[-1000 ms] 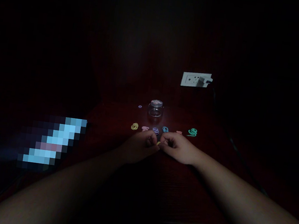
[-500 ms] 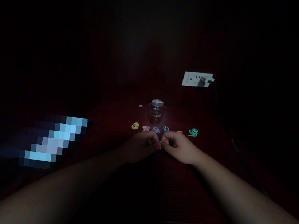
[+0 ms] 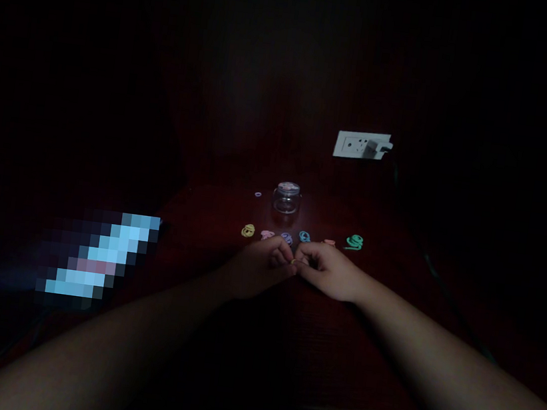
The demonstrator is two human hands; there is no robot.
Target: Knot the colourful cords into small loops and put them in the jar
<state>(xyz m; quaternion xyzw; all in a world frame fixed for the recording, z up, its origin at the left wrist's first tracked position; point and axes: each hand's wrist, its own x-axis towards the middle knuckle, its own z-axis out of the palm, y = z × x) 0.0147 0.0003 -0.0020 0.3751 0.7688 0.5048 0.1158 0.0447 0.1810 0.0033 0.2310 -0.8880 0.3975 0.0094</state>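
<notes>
My left hand (image 3: pixel 265 266) and my right hand (image 3: pixel 328 269) meet at the fingertips over the table, both pinched closed. Between them shows a tiny bit of a yellow hair tie (image 3: pixel 293 261); most of it is hidden by the fingers. Just beyond lie small piles of hair ties in a row: yellow (image 3: pixel 248 230), pink (image 3: pixel 267 234), purple (image 3: pixel 286 238), blue (image 3: pixel 304 236), orange (image 3: pixel 329 242) and green (image 3: pixel 354 242). My hands partly cover the pink, purple and orange piles.
A clear lidded jar (image 3: pixel 286 199) stands behind the row, with a single purple hair tie (image 3: pixel 258 194) to its left. A lit, pixelated screen (image 3: pixel 103 256) is at the left. A white wall socket (image 3: pixel 362 145) holds a plug. The dark red table (image 3: pixel 352 370) is dimly lit.
The left fingers have shifted slightly against the right ones, and the yellow bit shows a little differently between them. The piles and the jar have stayed put.
</notes>
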